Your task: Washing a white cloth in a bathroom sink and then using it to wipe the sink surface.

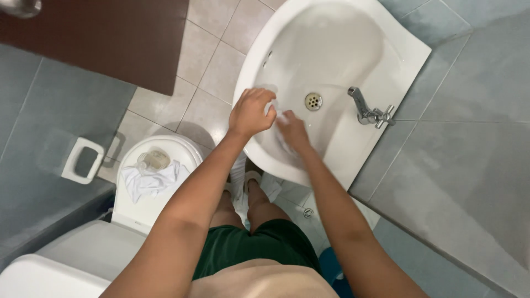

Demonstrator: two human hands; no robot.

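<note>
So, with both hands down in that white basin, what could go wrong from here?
The left hand and right hand work a small pale thing, too blurred to identify, close to the open drain; it might slip in. The white cloth lying loose on the toilet lid could slide off.
</note>
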